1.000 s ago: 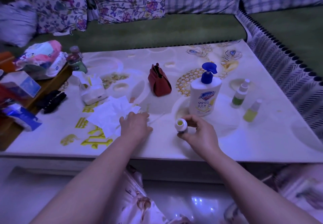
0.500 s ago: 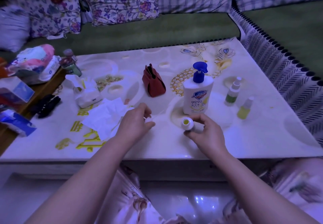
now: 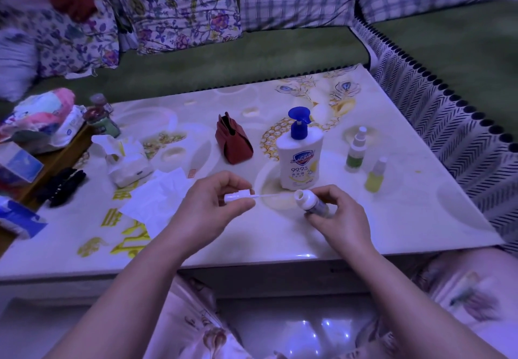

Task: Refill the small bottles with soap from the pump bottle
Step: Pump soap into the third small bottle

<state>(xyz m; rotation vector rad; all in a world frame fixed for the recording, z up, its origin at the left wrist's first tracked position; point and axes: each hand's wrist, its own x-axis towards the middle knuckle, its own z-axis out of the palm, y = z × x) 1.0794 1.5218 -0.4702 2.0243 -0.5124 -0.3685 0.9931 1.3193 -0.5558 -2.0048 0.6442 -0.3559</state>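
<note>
In front of the pump bottle (image 3: 300,157), the right hand (image 3: 340,215) has its fingers curled around a small open bottle (image 3: 309,200). The left hand (image 3: 213,204) pinches the spray cap (image 3: 238,194), whose tube points at the bottle's mouth.

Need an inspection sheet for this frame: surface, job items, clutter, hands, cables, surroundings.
Surface: glossy white tabletop with gold print.
Job's things: white pump bottle with blue pump, upright; small green-filled bottle and small yellow-filled bottle, capped, to its right.
Clutter: red pouch, white tissue pack, loose white tissues, black clip-like items.
Grippers: left hand pinches white spray cap with dip tube; right hand grips uncapped small bottle, tilted.
Cables: nothing seen.
Surroundings: green sofa, floral cushions.
</note>
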